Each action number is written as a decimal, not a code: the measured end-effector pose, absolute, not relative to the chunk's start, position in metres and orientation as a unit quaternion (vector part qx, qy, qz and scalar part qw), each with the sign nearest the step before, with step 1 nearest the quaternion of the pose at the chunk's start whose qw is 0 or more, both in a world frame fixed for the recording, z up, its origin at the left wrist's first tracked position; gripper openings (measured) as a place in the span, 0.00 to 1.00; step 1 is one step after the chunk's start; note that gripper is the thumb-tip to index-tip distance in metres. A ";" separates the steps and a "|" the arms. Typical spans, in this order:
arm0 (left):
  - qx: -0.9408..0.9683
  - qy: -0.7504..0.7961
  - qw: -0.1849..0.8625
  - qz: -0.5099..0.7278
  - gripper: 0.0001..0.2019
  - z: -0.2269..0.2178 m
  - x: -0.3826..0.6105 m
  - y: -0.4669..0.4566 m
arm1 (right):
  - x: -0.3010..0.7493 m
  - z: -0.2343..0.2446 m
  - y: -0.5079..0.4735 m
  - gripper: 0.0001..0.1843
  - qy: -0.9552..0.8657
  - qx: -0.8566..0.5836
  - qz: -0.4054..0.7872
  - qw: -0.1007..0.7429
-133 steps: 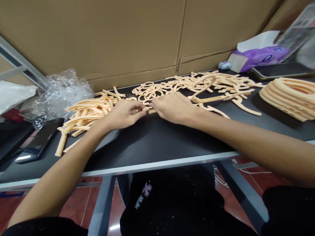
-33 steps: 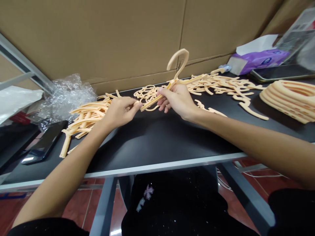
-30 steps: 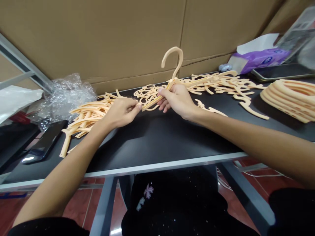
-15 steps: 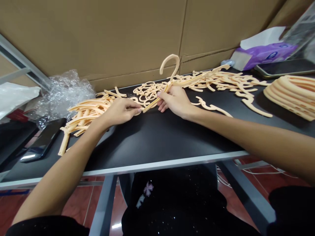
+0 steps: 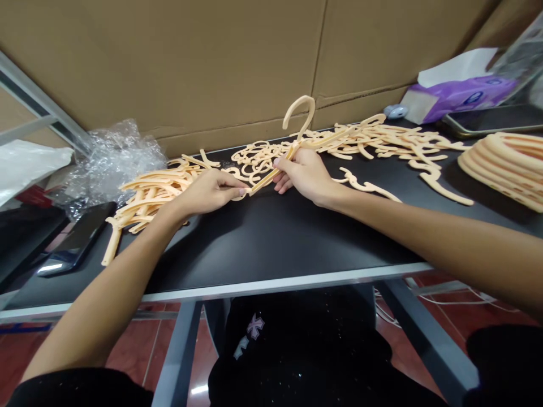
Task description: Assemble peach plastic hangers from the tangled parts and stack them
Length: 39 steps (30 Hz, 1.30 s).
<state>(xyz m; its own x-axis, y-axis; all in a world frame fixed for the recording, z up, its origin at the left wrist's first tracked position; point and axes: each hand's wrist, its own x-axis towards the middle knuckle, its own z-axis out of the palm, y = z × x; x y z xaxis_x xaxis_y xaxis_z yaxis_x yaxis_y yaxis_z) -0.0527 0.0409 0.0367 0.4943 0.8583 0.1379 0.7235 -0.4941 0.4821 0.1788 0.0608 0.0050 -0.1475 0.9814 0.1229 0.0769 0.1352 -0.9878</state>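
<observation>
Easing the hanger lower than before, we are gripping its neck in our closed right hand, with the hook standing up, while our left hand is resting its fingertips at the lower end, grip unclear. Tangled hangers are lying just behind, on the black table, with stacked hangers off to the right.

The smooth peach plastic hanger looks matt, the black tabletop has a soft sheen above its metal edge strip, the brown corrugated cardboard is dull, and the clear bubble wrap is glossy.
</observation>
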 end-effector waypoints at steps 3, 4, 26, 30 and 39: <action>0.848 0.464 0.185 0.177 0.15 0.037 -0.053 0.041 | 0.178 0.005 0.060 0.12 -0.585 -0.452 0.479 0.474; 0.851 0.461 0.182 0.173 0.15 0.037 -0.052 0.040 | 0.178 0.005 0.059 0.12 -0.584 -0.451 0.480 0.474; 0.845 0.486 0.174 0.139 0.12 0.040 -0.044 0.032 | 0.174 0.014 0.047 0.13 -0.553 -0.458 0.514 0.469; 0.843 0.498 0.151 0.132 0.11 0.041 -0.042 0.030 | 0.173 0.014 0.047 0.13 -0.553 -0.462 0.512 0.468; 0.845 0.495 0.156 0.127 0.10 0.044 -0.041 0.029 | 0.174 0.012 0.049 0.15 -0.561 -0.447 0.514 0.471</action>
